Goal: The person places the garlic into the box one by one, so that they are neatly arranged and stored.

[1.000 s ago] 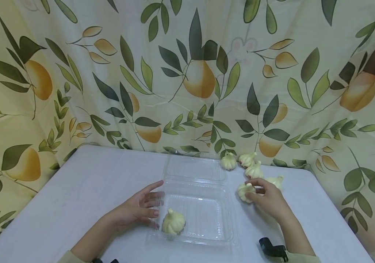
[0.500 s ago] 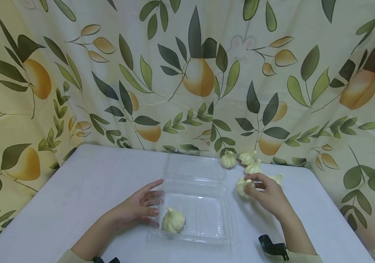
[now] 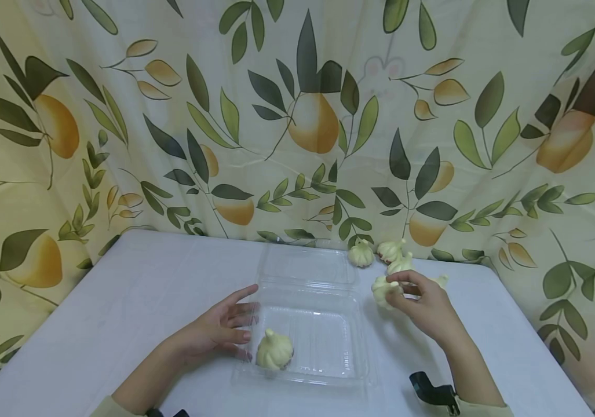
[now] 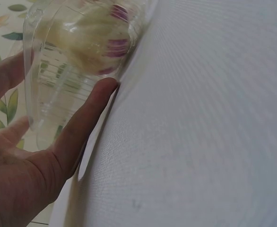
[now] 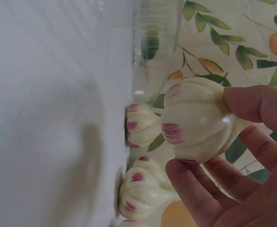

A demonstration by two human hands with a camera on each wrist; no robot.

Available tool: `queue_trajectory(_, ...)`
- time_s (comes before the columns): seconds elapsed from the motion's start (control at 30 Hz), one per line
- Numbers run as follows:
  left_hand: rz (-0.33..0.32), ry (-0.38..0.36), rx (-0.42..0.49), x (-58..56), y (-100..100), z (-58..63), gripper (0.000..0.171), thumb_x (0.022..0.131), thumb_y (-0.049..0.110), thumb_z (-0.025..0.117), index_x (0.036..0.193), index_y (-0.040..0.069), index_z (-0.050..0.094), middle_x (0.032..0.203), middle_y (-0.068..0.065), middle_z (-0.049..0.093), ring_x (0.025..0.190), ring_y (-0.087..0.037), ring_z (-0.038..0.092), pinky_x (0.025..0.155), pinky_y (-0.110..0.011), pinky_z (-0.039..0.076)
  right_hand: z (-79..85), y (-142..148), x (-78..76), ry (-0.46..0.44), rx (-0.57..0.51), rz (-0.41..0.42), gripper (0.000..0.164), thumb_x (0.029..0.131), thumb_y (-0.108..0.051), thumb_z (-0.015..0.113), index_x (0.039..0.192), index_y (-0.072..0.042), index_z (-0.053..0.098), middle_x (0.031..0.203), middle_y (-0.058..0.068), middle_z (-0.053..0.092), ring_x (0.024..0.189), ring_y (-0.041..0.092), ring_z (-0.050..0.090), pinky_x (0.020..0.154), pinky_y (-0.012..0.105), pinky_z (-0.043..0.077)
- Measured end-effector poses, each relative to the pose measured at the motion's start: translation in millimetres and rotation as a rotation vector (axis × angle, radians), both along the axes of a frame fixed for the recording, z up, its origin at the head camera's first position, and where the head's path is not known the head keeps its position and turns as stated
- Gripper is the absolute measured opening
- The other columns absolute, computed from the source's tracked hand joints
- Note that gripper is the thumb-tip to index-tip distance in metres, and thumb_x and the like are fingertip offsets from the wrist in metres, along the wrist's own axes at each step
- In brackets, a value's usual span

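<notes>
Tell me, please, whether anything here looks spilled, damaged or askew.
Nothing stands out: the clear container lies open, one garlic bulb sits inside, the right hand holds a second bulb, and no spill or damage shows.

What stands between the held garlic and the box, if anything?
Nothing visible between the held garlic and the box except its right rim. The lid is open at the back; the left hand is at the opposite side.
</notes>
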State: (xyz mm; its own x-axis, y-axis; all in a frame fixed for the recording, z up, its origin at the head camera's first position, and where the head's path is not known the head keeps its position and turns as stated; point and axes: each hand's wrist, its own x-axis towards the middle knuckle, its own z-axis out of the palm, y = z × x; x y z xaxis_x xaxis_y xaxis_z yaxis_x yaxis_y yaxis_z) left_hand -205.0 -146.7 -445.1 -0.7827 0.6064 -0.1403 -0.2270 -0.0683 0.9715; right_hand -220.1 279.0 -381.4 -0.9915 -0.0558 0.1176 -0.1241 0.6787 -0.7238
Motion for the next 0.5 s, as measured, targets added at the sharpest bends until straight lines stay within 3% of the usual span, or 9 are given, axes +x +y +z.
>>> queue_trajectory(0.3, -0.001, -0.001, 0.01, 0.7, -0.8, -0.7, 0.094, 0.09, 0.003, 0.071, 0.161, 0.023, 0.013, 0.164, -0.023, 0.012, 0.149, -0.046, 0.015, 0.09, -0.052, 0.054, 9.6, -5.7, 5.5, 0.011, -0.019, 0.009, 0.037, 0.09, -0.033, 0.075, 0.12, -0.015, 0.064, 0.135, 0.013, 0.061, 0.121, 0.043, 0.059, 0.086, 0.051, 0.056)
queue_trajectory(0.5, 0.004, -0.001, -0.003, 0.9, -0.1, 0.1, 0.093, 0.09, 0.005, 0.071, 0.161, 0.024, 0.014, 0.164, -0.023, 0.013, 0.149, -0.046, 0.016, 0.09, -0.051, 0.054, 15.8, -12.1, 10.5, 0.03, -0.052, 0.027, 0.035, 0.09, -0.03, 0.075, 0.12, -0.014, 0.065, 0.134, 0.011, 0.061, 0.12, 0.037, 0.06, 0.089, 0.045, 0.056)
